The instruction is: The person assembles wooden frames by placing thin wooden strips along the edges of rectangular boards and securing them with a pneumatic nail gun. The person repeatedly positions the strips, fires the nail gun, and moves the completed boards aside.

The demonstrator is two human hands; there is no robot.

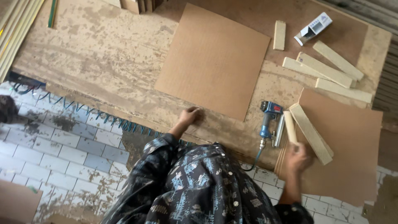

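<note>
My left hand (pixel 188 116) rests fingers-down on the worn worktable (pixel 95 54), touching the near corner of a square brown board (pixel 213 58) that lies flat. My right hand (pixel 298 158) grips the near end of a short pale wooden strip (pixel 290 125), which points away from me. Right beside it a longer pale strip (pixel 311 132) lies on a second brown board (pixel 348 141) at the table's right end. A blue air stapler (pixel 269 120) lies between my hands, its hose running off the table edge.
Several pale wooden strips (pixel 327 70) and a small white box (pixel 313 28) lie at the far right. A teal coiled hose (pixel 103 118) hangs along the table's near edge above a white tiled floor (pixel 62 153). Long slats (pixel 14 29) lean at far left.
</note>
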